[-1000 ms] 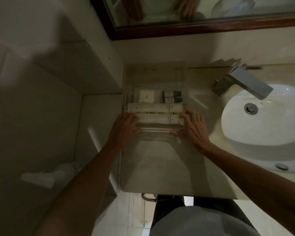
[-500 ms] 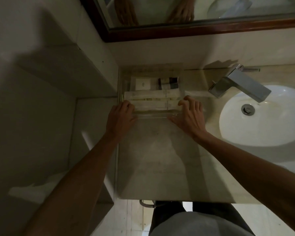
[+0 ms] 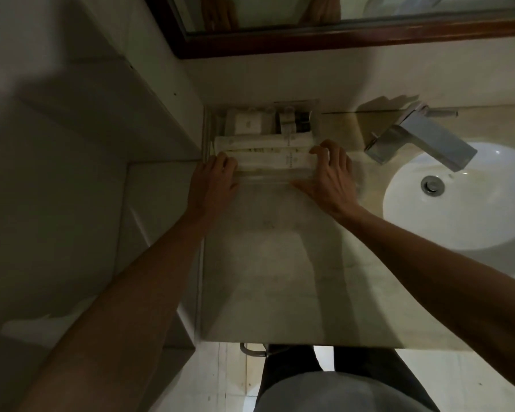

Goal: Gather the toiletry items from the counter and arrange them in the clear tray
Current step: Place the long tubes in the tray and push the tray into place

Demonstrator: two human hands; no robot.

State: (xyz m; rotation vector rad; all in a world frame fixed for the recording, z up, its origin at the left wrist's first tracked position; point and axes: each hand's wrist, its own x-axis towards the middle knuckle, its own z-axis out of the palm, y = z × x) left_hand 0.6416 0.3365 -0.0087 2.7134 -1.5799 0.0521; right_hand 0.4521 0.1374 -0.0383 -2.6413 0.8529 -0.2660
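Gripping the clear tray [image 3: 265, 180] at nine and three, both hands' fingers [image 3: 320, 153] curled on its walls, risk jolting the tubes [image 3: 262, 142] against the backsplash.

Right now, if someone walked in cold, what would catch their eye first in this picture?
Two bare hands, left hand and right hand, grip the near corners of a clear tray at the counter's back left corner. It holds long white tubes, a small white box and small bottles. To the right, a chrome faucet overhangs a white sink.

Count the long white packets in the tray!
2: one long white packet in the tray's middle, another nearer, between the hands. More may hide underneath.
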